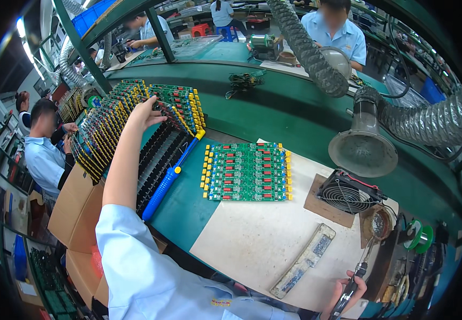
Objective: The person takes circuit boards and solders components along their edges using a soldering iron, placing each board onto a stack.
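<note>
At the left of the bench my left arm reaches forward, and my left hand (149, 113) is closed on the edge of a tilted circuit board (182, 118) at a black slotted rack (159, 146). Several green boards with yellow parts (116, 109) stand upright in rows beside and beyond that hand. Low on the right, my right hand (349, 290) grips a soldering iron (355, 282), whose tip points up toward a small round dish (376, 223). A panel of green circuit boards (249, 172) with yellow, red and clear parts lies flat between the two hands.
A blue desoldering pump (161, 193) leans along the rack. On the pale work sheet (241, 234) lies a worn flat bar (303, 261). A small fan (348, 192), a fume hood (363, 149) and a green solder spool (419, 236) stand right. Co-workers sit at left and beyond.
</note>
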Available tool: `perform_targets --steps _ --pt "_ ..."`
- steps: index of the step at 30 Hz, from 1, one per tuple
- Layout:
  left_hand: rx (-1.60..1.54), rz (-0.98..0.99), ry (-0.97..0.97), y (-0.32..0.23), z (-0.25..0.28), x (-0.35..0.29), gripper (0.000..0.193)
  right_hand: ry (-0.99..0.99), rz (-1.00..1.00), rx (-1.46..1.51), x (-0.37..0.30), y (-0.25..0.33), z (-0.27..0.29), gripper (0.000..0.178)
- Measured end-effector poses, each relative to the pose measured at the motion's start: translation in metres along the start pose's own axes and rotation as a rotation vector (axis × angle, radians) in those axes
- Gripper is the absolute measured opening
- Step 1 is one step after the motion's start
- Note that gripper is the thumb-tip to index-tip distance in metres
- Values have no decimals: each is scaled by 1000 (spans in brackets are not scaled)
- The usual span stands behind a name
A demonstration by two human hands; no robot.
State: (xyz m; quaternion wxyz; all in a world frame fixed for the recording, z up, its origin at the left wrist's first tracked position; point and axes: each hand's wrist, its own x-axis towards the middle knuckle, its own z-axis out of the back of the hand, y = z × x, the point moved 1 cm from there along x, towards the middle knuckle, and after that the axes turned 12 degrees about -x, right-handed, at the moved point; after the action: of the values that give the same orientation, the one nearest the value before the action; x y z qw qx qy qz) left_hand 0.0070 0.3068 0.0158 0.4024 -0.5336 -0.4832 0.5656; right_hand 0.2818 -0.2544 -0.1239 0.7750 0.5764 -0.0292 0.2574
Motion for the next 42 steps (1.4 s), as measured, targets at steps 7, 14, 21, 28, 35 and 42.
perform_targets --steps 7,14,21,28,35,42 --pt "179 -109 28 9 -12 6 48 -6 -20 13 -1 3 0 41" --pt "684 -577 -102 37 0 14 47 -38 55 154 4 6 -3 40" --pt "1017 -776 -121 65 -13 -17 44 -49 54 148 2 1 -5 39" --pt "1123 -1422 -44 26 -6 30 46 -50 24 110 -1 -6 -3 38" --pt "1522 -1157 71 5 2 46 44 -87 10 130 2 -2 -5 38" --pt "1556 -1202 7 2 2 22 38 -95 15 127 3 -2 -8 38"
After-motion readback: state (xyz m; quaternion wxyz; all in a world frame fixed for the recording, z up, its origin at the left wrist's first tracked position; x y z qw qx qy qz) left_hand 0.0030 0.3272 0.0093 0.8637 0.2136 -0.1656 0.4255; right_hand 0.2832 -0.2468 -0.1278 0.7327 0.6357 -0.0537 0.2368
